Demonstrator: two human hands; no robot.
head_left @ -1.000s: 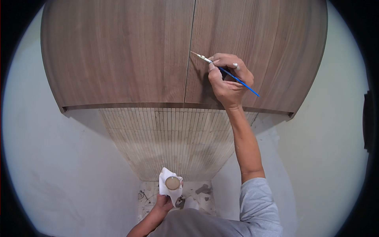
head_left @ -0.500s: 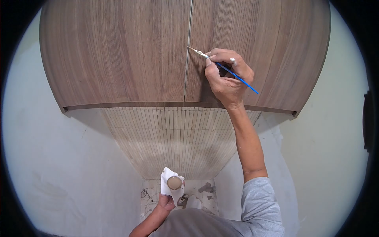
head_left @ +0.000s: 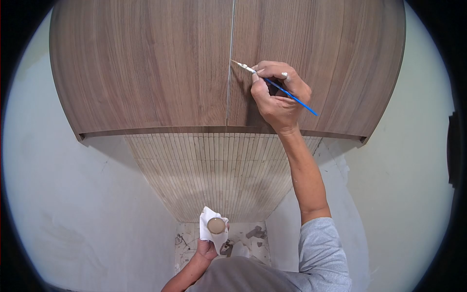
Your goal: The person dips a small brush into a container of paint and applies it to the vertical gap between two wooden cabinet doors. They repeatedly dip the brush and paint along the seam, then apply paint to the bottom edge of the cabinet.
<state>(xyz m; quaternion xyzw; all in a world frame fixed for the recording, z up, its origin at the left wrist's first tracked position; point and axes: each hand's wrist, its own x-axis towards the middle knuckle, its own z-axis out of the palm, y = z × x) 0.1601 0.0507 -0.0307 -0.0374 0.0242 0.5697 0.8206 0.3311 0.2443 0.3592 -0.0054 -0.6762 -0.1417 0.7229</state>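
Left to right, head view. At far left I have a pale wall [head_left: 87, 204], then the left wood-grain panel [head_left: 141, 63]. Below the panels, a slatted surface [head_left: 214, 155] narrows toward the floor [head_left: 185, 248], which has scattered marks and debris.

Left hand [head_left: 206, 249], low: grip closed around a round cup [head_left: 216, 225] with a white cloth [head_left: 206, 229]; most fingers hidden. Cup upright, tan contents visible from above.

Seam [head_left: 228, 92]: thin, pale, running between the two panels. The brush [head_left: 301, 102] slants down to the right from it, fine tip at the seam; I cannot resolve whether they touch.

Right hand [head_left: 282, 95], in front of the right wood-grain panel [head_left: 360, 73]: grip pinched shut on the brush near its whitish front section, blue handle crossing the palm. White smear [head_left: 285, 74] noted on a finger. Grey sleeve [head_left: 323, 248] below.
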